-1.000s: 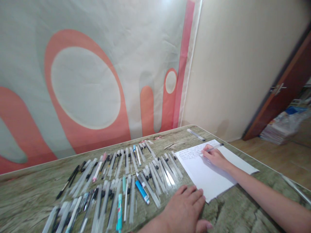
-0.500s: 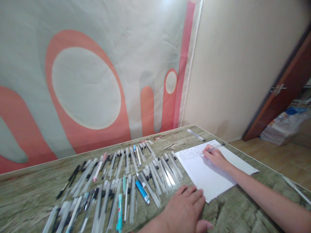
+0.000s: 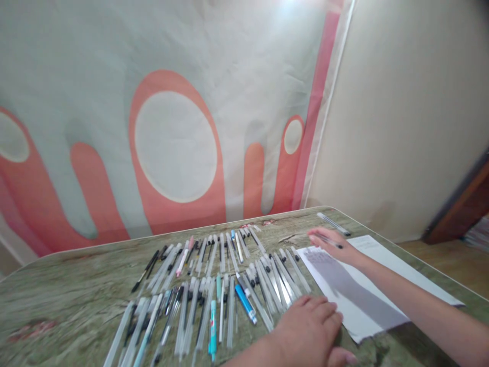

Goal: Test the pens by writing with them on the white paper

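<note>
A pen (image 3: 329, 240) is gripped in the right hand (image 3: 333, 245) just above the far corner of the paper (image 3: 385, 265), evidently between written lines, its tip needing lowering onto the sheet, while the left hand (image 3: 309, 334), flat and released, rests beside the paper's near corner.

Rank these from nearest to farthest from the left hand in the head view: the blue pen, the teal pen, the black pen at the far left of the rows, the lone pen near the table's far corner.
From the left hand:
1. Blue pen, just left of it.
2. Teal pen, farther left, front row.
3. Lone pen at the far corner and black pen at the far left: too close to call.
</note>
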`<action>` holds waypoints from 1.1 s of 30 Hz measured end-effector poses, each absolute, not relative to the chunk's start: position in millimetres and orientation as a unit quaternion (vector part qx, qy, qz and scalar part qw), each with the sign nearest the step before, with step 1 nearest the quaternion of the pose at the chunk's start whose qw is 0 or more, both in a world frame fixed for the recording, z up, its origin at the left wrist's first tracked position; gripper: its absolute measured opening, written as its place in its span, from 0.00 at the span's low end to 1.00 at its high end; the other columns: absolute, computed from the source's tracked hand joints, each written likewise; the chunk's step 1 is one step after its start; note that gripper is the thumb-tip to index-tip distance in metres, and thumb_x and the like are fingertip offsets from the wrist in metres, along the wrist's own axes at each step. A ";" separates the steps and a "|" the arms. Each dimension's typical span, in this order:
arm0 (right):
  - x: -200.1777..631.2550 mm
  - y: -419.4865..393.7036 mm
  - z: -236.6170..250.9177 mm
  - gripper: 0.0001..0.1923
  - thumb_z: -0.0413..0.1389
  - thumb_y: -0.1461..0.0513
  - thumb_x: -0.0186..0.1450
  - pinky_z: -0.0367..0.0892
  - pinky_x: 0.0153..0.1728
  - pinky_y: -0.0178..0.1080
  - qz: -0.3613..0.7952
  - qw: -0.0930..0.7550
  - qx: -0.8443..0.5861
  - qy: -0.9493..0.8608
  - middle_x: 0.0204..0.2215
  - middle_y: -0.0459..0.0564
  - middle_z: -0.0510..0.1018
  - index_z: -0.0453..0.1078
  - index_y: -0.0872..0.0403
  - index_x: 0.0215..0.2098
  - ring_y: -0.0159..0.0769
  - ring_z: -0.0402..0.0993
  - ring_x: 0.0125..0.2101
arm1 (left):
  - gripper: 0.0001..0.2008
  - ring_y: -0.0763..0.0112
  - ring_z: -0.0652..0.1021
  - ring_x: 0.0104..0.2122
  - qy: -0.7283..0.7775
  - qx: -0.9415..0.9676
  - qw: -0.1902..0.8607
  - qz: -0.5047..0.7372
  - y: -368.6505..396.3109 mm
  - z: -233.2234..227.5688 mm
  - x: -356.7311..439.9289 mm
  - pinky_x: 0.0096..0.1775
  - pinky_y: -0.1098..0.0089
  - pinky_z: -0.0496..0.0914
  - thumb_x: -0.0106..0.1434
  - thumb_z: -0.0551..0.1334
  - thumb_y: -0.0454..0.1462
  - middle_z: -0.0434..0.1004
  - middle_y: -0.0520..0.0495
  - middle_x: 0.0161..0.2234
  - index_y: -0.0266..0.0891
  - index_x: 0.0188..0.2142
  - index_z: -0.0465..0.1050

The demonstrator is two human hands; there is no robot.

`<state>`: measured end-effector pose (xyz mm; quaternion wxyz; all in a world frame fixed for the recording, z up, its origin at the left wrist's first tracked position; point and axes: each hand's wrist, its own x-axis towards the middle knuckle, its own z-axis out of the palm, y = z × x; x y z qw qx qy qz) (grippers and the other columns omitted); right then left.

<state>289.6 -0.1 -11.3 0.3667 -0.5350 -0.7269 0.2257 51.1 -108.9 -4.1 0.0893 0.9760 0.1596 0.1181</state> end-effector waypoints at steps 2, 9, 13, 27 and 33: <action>260.0 19.1 -3.7 0.14 0.50 0.54 0.60 0.64 0.32 0.36 0.199 0.349 -0.488 -0.775 0.29 0.50 0.74 0.67 0.54 0.39 0.36 0.69 0.30 | 0.25 0.61 0.65 0.51 0.188 0.971 0.083 0.118 -105.7 5.4 46.3 0.51 0.61 0.57 0.62 0.45 0.50 0.68 0.41 0.49 0.37 0.50 0.62; 170.2 88.3 -13.8 0.10 0.52 0.63 0.57 0.63 0.34 0.36 0.185 0.361 -0.407 -0.818 0.31 0.49 0.74 0.65 0.54 0.38 0.34 0.69 0.30 | 0.16 0.64 0.70 0.42 0.315 0.937 0.069 0.135 -80.7 25.4 26.6 0.45 0.63 0.63 0.63 0.47 0.43 0.72 0.42 0.38 0.37 0.40 0.68; 148.3 120.3 -23.7 0.10 0.51 0.66 0.56 0.63 0.35 0.37 0.188 0.377 -0.412 -0.808 0.32 0.49 0.74 0.64 0.53 0.38 0.35 0.70 0.32 | 0.16 0.64 0.72 0.39 0.355 0.922 0.073 0.138 -64.4 28.1 15.8 0.42 0.63 0.65 0.63 0.47 0.42 0.72 0.42 0.35 0.37 0.39 0.69; 161.9 125.2 -46.1 0.12 0.50 0.68 0.55 0.64 0.34 0.36 0.203 0.364 -0.410 -0.811 0.30 0.47 0.74 0.64 0.54 0.38 0.34 0.69 0.31 | 0.15 0.63 0.73 0.36 0.395 0.906 0.059 0.139 -48.1 20.9 6.3 0.39 0.63 0.68 0.62 0.48 0.42 0.73 0.44 0.34 0.38 0.36 0.70; 163.2 125.7 -44.1 0.13 0.53 0.67 0.54 0.62 0.34 0.36 0.182 0.362 -0.413 -0.815 0.31 0.47 0.74 0.65 0.54 0.39 0.34 0.68 0.31 | 0.15 0.65 0.73 0.39 0.428 0.878 0.100 0.189 -36.1 15.9 -2.7 0.41 0.66 0.67 0.62 0.48 0.41 0.73 0.45 0.38 0.40 0.41 0.69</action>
